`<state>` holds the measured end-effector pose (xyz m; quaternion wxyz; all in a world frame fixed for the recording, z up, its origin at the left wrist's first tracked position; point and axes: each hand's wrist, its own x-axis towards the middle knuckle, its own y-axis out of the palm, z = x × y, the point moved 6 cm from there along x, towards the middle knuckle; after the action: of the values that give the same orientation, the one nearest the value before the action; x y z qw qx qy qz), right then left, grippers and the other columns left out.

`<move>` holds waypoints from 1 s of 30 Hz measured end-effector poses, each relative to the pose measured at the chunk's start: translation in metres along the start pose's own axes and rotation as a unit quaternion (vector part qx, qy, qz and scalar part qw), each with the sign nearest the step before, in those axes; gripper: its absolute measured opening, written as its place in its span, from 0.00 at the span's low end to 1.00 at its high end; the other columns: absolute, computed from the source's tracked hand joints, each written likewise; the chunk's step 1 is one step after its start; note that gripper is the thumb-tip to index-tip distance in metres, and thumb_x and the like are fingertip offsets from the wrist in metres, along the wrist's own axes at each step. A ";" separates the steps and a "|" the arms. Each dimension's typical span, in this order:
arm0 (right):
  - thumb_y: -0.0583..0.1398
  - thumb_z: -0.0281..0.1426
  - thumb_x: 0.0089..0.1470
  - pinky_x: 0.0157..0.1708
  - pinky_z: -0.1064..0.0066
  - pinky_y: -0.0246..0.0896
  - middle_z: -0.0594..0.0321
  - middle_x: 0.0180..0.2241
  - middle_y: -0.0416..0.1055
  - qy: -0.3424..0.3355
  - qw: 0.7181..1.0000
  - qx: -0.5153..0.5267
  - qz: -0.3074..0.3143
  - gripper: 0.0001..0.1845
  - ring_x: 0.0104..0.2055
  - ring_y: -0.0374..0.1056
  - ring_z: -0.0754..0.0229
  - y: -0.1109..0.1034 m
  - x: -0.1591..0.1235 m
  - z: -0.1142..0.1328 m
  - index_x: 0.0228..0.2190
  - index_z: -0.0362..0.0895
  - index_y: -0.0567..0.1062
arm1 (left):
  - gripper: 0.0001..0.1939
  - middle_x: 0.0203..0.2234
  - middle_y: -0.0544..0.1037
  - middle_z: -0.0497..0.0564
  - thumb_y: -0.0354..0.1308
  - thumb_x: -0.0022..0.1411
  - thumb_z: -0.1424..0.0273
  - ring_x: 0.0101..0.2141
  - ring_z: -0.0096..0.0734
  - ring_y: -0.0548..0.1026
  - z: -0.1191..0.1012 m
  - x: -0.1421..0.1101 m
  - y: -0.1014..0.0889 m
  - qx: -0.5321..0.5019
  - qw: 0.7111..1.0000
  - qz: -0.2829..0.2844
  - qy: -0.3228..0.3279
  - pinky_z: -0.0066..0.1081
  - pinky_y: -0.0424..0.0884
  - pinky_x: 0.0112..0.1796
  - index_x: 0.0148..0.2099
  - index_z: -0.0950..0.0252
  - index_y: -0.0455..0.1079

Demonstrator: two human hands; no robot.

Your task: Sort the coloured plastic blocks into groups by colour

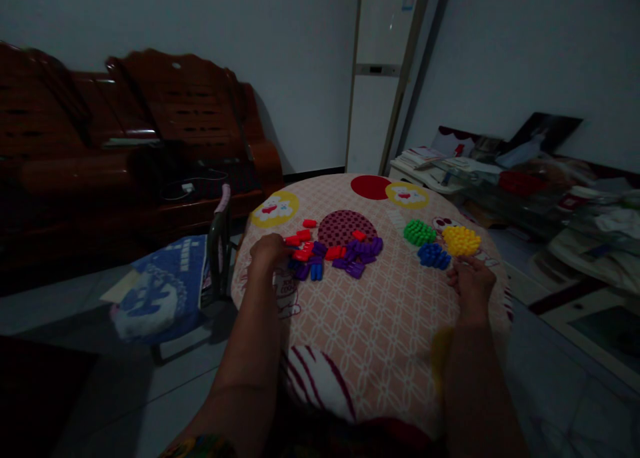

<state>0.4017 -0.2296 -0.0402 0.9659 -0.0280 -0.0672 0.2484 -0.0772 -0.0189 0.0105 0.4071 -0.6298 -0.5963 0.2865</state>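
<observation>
A round table (380, 331) wears a pink patterned cloth. Loose red, purple and blue plastic blocks (330, 251) lie scattered across its middle. My left hand (269, 253) rests at the left edge of that scatter, fingers curled over the red pieces; what it grips is hidden. At the right sit three sorted heaps: green blocks (419, 232), yellow blocks (461, 240) and blue blocks (434, 255). My right hand (471, 281) lies just below the yellow and blue heaps, fingers bent, touching the cloth.
A chair with a blue cushion (165, 288) stands at the table's left. A dark wooden sofa (125, 145) lines the back wall. A tall white air conditioner (383, 78) stands in the corner. Cluttered low furniture (525, 178) fills the right side.
</observation>
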 end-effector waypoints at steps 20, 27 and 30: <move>0.60 0.32 0.39 0.12 0.77 0.55 0.72 0.15 0.67 0.021 1.000 -0.009 -0.021 0.19 0.12 0.60 0.66 0.003 0.006 -0.006 0.37 0.41 0.75 | 0.07 0.35 0.81 0.53 0.60 0.58 0.76 0.37 0.34 0.76 -0.274 -0.078 0.129 -0.100 0.907 0.138 0.384 0.29 0.70 0.41 0.41 0.66 0.76; 0.59 0.32 0.39 0.12 0.77 0.55 0.72 0.15 0.67 0.014 1.000 0.000 -0.008 0.20 0.13 0.60 0.66 0.004 0.005 -0.004 0.38 0.40 0.76 | 0.10 0.42 0.78 0.57 0.53 0.64 0.72 0.40 0.38 0.76 -0.302 -0.094 0.171 -0.057 0.918 0.127 0.373 0.32 0.70 0.41 0.46 0.65 0.73; 0.60 0.33 0.39 0.12 0.77 0.54 0.72 0.15 0.67 0.014 1.000 0.002 -0.009 0.20 0.13 0.60 0.66 0.005 0.005 -0.004 0.37 0.40 0.76 | 0.10 0.43 0.77 0.58 0.52 0.66 0.71 0.40 0.39 0.76 -0.306 -0.095 0.174 -0.067 0.916 0.108 0.379 0.34 0.70 0.40 0.46 0.66 0.72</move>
<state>0.4041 -0.2233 -0.0440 0.9691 -0.0293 -0.0533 0.2391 0.2600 -0.1573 0.0039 0.5263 -0.7777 -0.3427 0.0279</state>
